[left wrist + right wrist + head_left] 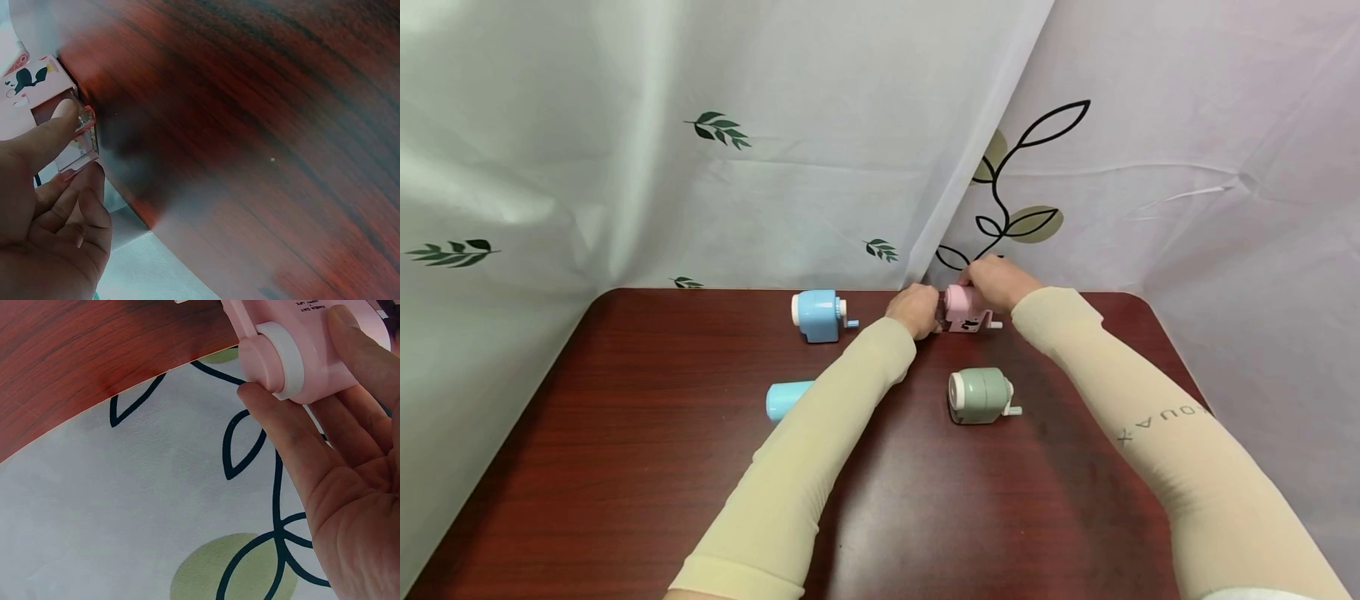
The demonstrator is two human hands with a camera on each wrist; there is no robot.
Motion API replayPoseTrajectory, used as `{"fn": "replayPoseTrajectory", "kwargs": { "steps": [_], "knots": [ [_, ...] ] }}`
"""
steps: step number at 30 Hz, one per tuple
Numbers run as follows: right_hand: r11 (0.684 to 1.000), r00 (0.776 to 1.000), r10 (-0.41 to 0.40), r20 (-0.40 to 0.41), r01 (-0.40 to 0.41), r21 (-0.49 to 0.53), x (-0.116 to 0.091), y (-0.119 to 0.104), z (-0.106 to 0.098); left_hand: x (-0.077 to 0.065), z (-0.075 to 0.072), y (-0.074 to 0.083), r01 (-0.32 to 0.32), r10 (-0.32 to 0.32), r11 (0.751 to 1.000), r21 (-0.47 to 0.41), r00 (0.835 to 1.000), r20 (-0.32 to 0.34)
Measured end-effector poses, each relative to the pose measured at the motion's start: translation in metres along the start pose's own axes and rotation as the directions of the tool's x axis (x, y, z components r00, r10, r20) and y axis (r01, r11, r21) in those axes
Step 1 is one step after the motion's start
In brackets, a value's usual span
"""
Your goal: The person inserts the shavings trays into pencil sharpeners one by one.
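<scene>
A pink crank pencil sharpener (961,304) with a panda print stands near the far edge of the table. My right hand (1000,283) grips its body from above and behind; in the right wrist view the thumb lies on one side of the pink sharpener (312,344) and the fingers on the other, near its crank end. At its opposite end, my left hand (914,310) pinches the clear shavings drawer (78,153) between thumb and fingers. That drawer sticks out of the pink body in the left wrist view.
A blue crank sharpener (818,317) stands to the left, and a green one (983,395) sits nearer, below my right forearm. My left sleeve partly covers a light-blue object (786,399). A patterned white curtain (790,200) hangs behind the table's far edge.
</scene>
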State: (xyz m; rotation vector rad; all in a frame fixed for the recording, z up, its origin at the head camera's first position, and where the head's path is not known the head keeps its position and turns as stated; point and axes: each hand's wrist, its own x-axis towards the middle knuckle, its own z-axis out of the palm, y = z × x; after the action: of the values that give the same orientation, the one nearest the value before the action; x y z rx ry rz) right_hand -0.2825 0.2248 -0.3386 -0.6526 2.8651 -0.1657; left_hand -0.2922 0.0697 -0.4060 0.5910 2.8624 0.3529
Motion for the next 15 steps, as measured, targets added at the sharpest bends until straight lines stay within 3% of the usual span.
{"fn": "replayPoseTrajectory", "kwargs": {
  "steps": [15],
  "knots": [
    [1.000, 1.000, 0.021, 0.018, -0.021, -0.004, 0.0012, -0.0004, 0.0003, -0.0014, 0.0006, 0.0005, -0.006, 0.006, 1.000, -0.010, 1.000, -0.009]
  ]
}}
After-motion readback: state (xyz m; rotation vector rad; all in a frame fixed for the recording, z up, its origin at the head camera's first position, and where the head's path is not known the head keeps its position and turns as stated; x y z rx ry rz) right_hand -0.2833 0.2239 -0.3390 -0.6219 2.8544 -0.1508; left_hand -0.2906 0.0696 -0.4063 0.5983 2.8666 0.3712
